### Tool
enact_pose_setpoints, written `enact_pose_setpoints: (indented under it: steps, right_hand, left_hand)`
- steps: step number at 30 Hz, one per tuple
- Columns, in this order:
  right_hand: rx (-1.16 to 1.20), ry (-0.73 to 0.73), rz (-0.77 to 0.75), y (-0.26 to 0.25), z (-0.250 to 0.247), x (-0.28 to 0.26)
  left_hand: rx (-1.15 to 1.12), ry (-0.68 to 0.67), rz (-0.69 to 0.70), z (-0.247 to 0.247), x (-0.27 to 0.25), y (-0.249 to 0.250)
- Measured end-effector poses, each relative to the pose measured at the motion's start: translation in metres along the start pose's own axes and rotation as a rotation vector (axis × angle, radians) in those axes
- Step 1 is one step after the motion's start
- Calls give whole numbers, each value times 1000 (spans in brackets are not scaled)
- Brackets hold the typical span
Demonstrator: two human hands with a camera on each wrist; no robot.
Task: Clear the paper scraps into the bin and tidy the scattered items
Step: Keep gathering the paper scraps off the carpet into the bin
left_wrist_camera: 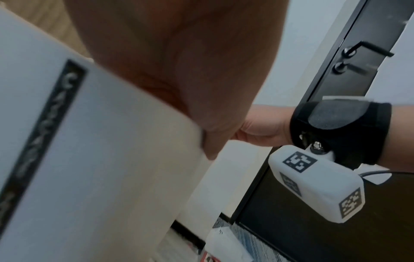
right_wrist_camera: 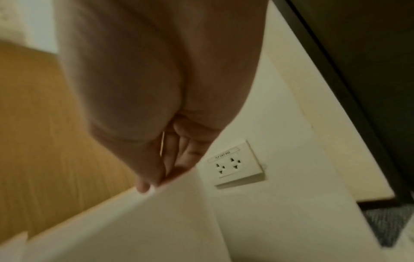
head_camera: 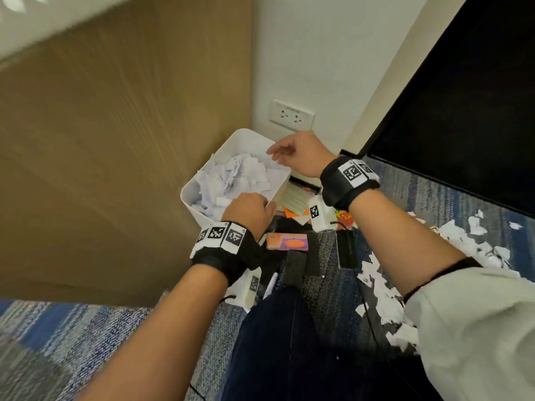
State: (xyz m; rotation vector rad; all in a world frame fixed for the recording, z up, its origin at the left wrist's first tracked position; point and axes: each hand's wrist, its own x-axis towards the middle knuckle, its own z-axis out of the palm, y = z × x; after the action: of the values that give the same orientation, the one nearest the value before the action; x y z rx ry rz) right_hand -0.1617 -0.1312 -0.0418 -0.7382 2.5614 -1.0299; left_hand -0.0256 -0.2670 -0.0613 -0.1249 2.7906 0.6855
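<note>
A white bin [head_camera: 228, 140] stands in the corner, holding a heap of white paper scraps [head_camera: 231, 178]. Both hands hold a white sheet [head_camera: 279, 180] tilted over the bin's right side. My left hand [head_camera: 267, 205] grips its near edge, with the thumb [left_wrist_camera: 179, 79] on the sheet [left_wrist_camera: 100, 159], which carries a black label strip. My right hand [head_camera: 273, 153] pinches the far edge; its fingers [right_wrist_camera: 177, 156] close on the sheet [right_wrist_camera: 156, 212]. More torn white scraps [head_camera: 382, 296] lie spread over the carpet on the right.
An orange box [head_camera: 286, 241], orange and white cards [head_camera: 295, 204], a white pen [head_camera: 270, 285] and flat black items [head_camera: 346, 250] lie on the blue carpet near my knee. A wooden panel [head_camera: 115, 140] stands left, a wall socket [head_camera: 291, 115] behind the bin, a black door [head_camera: 463, 96] right.
</note>
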Motion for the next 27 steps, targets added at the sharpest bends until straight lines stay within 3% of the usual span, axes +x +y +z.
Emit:
enact_pose_setpoints:
  steps: [6,9,12,14,16,22,24,27]
  right_hand:
    - [178,143,80,-3,-23,-39]
    - [302,233,209,24,-48,-77]
    - [306,236,426,76,-65,-131]
    - [274,227,624,123,-63,-175]
    - [236,204,806,167,-49,-222]
    - [183,-151,1259,268,3,-338]
    - [102,-252,1356,296,12,-362]
    - [73,-170,1441,324,22,-382]
  left_hand:
    - [-63,-49,-46,-5,-2,8]
    - [-61,142,4,-13,-4,37]
    - [-266,311,190,1,-9,88]
    - [-454,191,290,30,-5,120]
    - [-464,3,310,74,5,143]
    - [-248,-552,144,225,36,179]
    - [-236,-610,85,269,38,177]
    - [-131,-586,120,322,31,174]
